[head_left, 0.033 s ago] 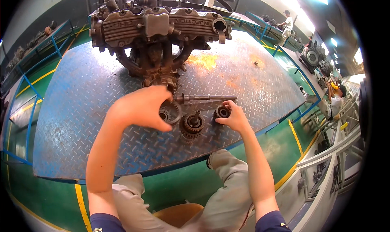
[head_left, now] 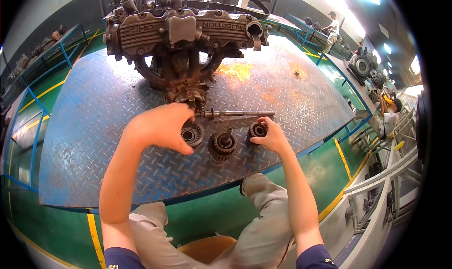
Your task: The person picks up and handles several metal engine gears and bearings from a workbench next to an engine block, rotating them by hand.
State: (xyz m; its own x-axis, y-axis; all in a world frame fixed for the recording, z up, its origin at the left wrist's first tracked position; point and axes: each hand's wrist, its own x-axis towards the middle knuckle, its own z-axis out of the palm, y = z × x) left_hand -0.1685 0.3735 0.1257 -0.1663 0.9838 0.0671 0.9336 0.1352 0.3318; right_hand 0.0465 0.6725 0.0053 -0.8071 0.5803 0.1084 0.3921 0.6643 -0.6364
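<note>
My left hand (head_left: 187, 133) curves round a toothed metal ring (head_left: 197, 139), thumb on the near side, fingers on the far side. My right hand (head_left: 260, 129) grips a small dark gear (head_left: 257, 133) at the right, its thumb along the near edge. Between the hands a gear cluster (head_left: 222, 148) stands on the steel tread plate (head_left: 84, 156) with a short shaft pointing up. A long metal shaft (head_left: 240, 113) lies behind these parts, its left end beside my left hand.
A large engine (head_left: 188, 36) with a belt fills the back of the platform. Blue railings (head_left: 30, 142) run at the left and right. A worker (head_left: 333, 27) stands at the far right, another person (head_left: 389, 120) nearer among white frames (head_left: 391, 168).
My left hand and the toothed ring have shifted slightly left. My right hand and the small gear look unmoved.
</note>
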